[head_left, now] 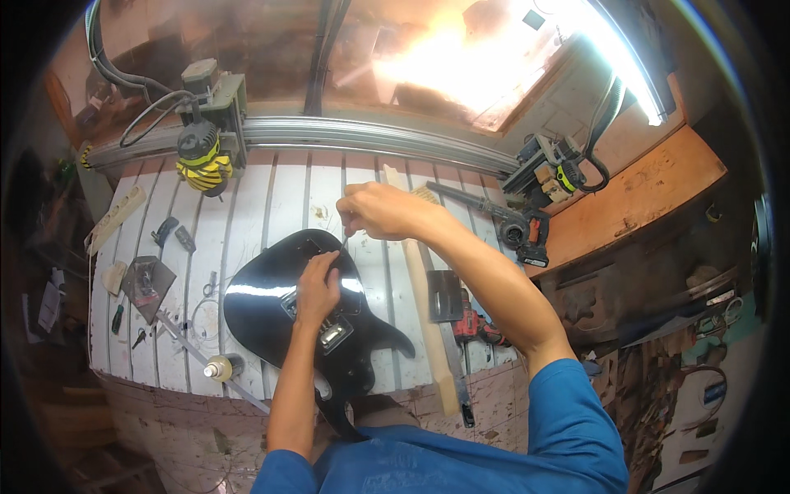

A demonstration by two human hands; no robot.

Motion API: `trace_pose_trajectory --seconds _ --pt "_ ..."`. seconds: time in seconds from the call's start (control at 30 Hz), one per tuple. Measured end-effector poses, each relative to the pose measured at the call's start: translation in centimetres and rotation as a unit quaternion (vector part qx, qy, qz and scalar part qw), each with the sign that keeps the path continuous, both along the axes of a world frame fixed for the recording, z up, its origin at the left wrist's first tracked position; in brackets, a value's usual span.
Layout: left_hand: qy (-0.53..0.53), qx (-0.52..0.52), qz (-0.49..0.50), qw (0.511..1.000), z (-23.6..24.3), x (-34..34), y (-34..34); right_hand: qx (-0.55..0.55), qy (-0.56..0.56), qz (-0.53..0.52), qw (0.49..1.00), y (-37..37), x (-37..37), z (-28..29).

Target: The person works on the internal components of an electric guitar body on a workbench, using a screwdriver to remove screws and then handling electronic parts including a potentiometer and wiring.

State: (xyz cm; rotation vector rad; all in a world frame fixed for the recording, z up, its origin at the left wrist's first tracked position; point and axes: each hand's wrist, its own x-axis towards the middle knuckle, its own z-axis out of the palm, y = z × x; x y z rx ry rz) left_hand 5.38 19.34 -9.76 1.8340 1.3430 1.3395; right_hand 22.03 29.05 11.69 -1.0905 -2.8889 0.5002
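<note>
A glossy black electric guitar body [255, 296] lies on the slatted white work surface [222, 247], its neck end toward me and under my chest. My left hand [317, 288] rests on it above the chrome metal parts [333, 335], fingers bent near the top edge; whether they grip anything small is unclear. Just above, my right hand [366, 210] is closed on a thin tool [346, 243] that points down at the guitar by my left fingertips. Most of that tool is hidden in my fingers.
Two rail-mounted machine heads [197, 144] [559, 173] stand behind. To the right lie a wooden strip [444, 379], a blower [514, 230] and a red drill [469, 325]. At left are a bottle [218, 369], a metal bar [251, 399] and small tools [118, 321].
</note>
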Motion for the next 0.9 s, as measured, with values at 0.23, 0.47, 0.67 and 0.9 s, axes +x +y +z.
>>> trace_pose_trajectory --seconds 0.23,0.47,0.67,0.9 --pt "-0.014 -0.007 0.006 1.0 -0.3 -0.6 -0.6 0.03 -0.084 -0.081 0.993 -1.6 -2.3 1.3" --pt "-0.013 0.009 0.004 1.0 -0.6 -0.4 -0.6 0.025 -0.109 -0.069 0.991 -1.6 -2.6 1.1" --pt "-0.02 0.023 0.001 1.0 -0.8 -0.4 -0.5 -0.012 -0.044 0.017 0.999 -1.3 -2.0 1.9" --pt "-0.057 0.008 0.003 0.998 -0.4 -0.7 -0.7 0.071 -0.105 -0.09 0.988 -2.4 -3.3 1.2"
